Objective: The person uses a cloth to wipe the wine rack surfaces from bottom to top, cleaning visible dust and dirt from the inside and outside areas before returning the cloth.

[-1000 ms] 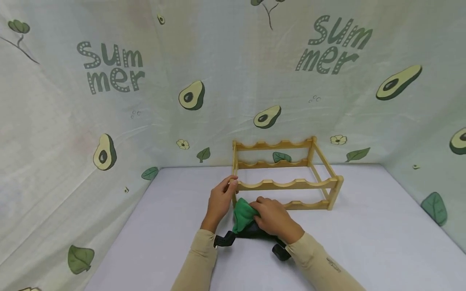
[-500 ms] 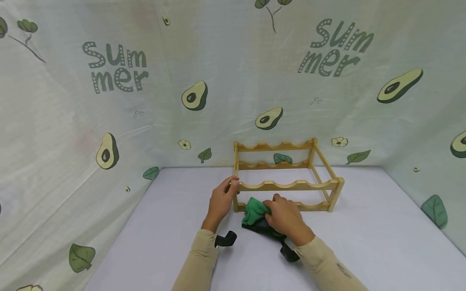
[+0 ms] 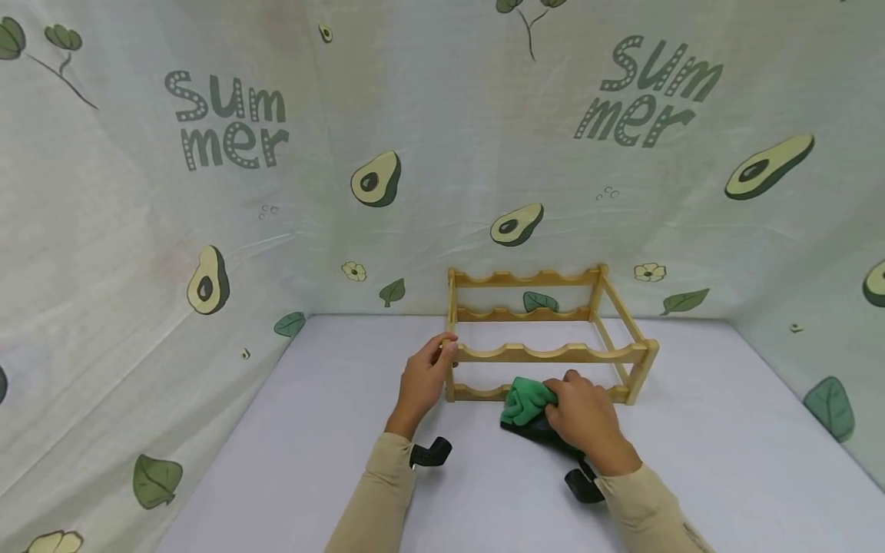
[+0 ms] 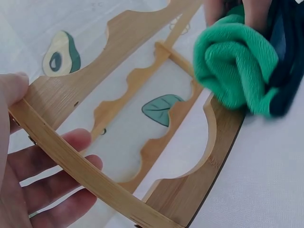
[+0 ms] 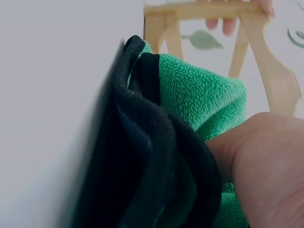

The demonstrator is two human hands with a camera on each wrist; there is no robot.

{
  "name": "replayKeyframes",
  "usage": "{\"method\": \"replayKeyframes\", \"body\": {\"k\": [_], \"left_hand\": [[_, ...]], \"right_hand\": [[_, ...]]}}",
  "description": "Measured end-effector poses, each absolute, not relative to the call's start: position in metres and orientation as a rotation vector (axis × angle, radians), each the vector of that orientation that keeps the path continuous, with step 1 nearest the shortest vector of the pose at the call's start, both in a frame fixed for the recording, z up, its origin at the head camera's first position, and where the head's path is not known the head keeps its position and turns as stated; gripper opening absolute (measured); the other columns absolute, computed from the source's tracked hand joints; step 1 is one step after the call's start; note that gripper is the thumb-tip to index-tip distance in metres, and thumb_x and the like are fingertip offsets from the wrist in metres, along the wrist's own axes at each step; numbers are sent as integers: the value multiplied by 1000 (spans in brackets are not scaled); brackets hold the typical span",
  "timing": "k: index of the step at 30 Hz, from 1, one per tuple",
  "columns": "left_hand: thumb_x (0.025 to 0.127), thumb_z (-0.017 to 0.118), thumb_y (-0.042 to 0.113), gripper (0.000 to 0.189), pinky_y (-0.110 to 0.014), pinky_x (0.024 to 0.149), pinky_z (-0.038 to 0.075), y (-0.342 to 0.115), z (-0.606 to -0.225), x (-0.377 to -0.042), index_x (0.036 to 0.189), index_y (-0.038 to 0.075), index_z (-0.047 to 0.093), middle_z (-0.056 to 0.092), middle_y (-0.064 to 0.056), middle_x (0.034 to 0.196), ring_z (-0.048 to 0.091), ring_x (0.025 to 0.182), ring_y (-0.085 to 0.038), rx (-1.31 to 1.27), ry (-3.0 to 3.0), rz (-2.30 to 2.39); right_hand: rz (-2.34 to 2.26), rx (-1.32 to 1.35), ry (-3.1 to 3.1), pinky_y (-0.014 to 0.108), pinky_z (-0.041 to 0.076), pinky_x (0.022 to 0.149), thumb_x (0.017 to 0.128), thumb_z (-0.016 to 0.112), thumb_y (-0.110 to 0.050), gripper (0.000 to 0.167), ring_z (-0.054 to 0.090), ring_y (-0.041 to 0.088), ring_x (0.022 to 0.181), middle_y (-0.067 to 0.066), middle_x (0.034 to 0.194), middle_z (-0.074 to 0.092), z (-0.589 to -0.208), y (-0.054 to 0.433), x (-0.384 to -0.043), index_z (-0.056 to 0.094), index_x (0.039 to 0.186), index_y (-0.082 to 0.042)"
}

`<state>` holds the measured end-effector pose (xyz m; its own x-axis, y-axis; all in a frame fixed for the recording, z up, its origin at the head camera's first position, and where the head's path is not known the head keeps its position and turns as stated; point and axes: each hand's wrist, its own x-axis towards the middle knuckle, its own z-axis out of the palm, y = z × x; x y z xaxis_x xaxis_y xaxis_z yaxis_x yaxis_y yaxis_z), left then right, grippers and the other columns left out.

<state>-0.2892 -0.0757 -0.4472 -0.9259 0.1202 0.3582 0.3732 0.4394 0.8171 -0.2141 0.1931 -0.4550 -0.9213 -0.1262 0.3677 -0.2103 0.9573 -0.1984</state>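
Note:
A light wooden rack (image 3: 546,352) with scalloped rails stands towards the back of the table. My left hand (image 3: 425,378) grips its front left post near the top, thumb on one side and fingers curled round the other in the left wrist view. In my right hand (image 3: 586,415) is a bunched green cloth (image 3: 527,399) with a dark navy side, seen closely in the right wrist view (image 5: 199,92). The cloth overlaps the lower front rail (image 4: 199,175), and its dark part hangs down over the tabletop below my fingers.
A white table (image 3: 332,430) spreads out around the rack. Behind it hangs a pale curtain (image 3: 429,100) printed with avocados, leaves and lettering. Black wrist-camera mounts (image 3: 432,452) stick out from both wrists.
My right hand has slid to the right along the lower front rail, carrying the green cloth from the left post towards the middle. The left hand keeps its grip on the rack.

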Motion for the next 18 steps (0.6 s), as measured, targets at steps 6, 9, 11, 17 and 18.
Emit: {"method": "replayKeyframes", "body": {"k": [6, 9, 11, 17, 18], "left_hand": [[99, 45, 65, 46, -43, 78, 49, -75, -447, -289, 127, 35, 64, 72, 6, 91, 66, 89, -13, -421, -2464, -1471], [99, 45, 65, 46, -43, 78, 49, -75, -448, -289, 127, 35, 64, 73, 5, 91, 66, 90, -13, -410, -2472, -1474], [99, 45, 65, 45, -43, 79, 49, -74, -448, -289, 127, 35, 64, 72, 6, 91, 66, 90, -13, -399, -2476, -1473], [99, 46, 64, 45, -44, 80, 49, -75, -447, -290, 127, 34, 64, 71, 9, 90, 65, 90, -13, -407, -2477, -1474], [99, 45, 64, 45, -44, 80, 50, -75, -447, -290, 127, 34, 64, 71, 9, 90, 65, 90, -12, -412, -2476, -1475]], "right_hand": [[360, 170, -2755, 47, 48, 57, 76, 73, -9, 30, 57, 24, 69, 8, 83, 59, -455, 217, -207, 77, 106, -9], [363, 166, -2748, 48, 49, 57, 76, 72, -8, 31, 58, 26, 69, 8, 84, 60, -454, 228, -204, 76, 106, -9], [370, 150, -2759, 49, 49, 57, 76, 72, -8, 32, 59, 27, 70, 8, 85, 61, -453, 235, -202, 76, 107, -8], [431, 43, -2835, 56, 48, 61, 78, 70, -8, 36, 63, 34, 78, 15, 95, 65, -452, 256, -199, 71, 113, -5], [446, 18, -2846, 57, 48, 62, 78, 70, -7, 36, 64, 36, 79, 17, 97, 66, -452, 259, -198, 70, 114, -5]]}}
